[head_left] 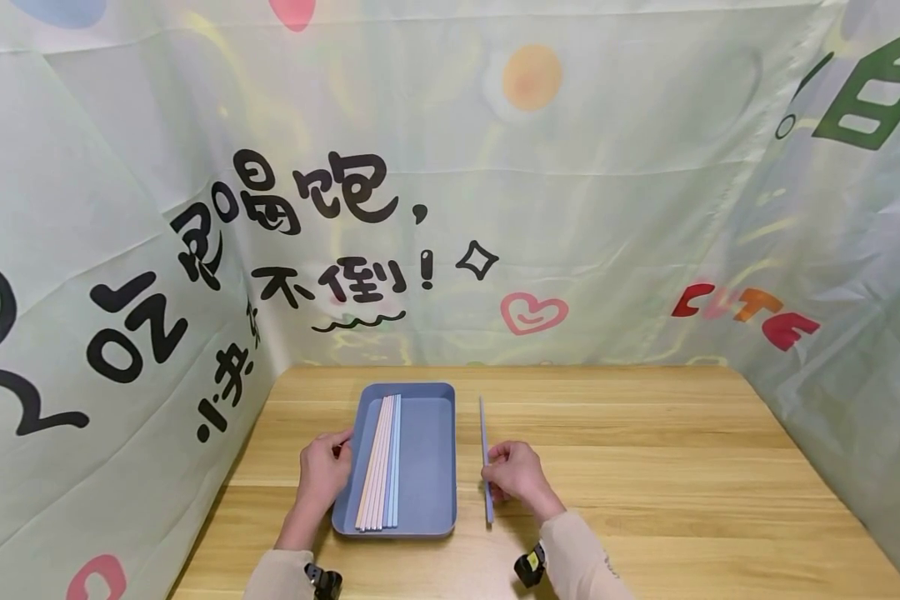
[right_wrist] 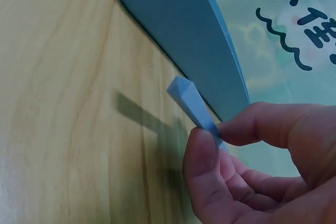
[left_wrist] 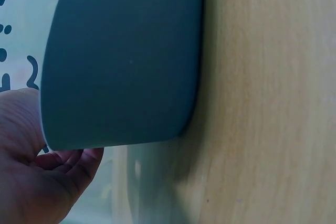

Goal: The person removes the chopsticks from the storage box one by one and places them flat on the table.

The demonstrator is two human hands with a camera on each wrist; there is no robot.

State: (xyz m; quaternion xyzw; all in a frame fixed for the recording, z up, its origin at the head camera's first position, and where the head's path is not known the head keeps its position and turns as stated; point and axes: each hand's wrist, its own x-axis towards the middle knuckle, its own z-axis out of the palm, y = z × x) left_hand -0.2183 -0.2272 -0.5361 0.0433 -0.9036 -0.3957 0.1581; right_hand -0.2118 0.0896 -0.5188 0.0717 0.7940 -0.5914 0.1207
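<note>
A shallow blue-grey tray (head_left: 427, 467) lies lengthwise on the table, left of the middle. Several chopsticks (head_left: 378, 467), pale pink and light blue, lie side by side along its left half, fanned slightly at the near end. At the tray's left side my left hand (head_left: 326, 471) holds the rim; the left wrist view shows its fingers (left_wrist: 86, 167) curled at the edge. To the right of the tray, my right hand (head_left: 516, 475) pinches a single blue chopstick (head_left: 484, 442) between thumb and fingers. Its square end (right_wrist: 181, 87) points toward the camera in the right wrist view, casting a shadow on the wood.
The wooden table (head_left: 645, 467) stretches well to the right of my right hand. Printed cloth (head_left: 607, 208) with black lettering hangs along the back and both sides of it. Each wrist wears a small black camera (head_left: 528, 567).
</note>
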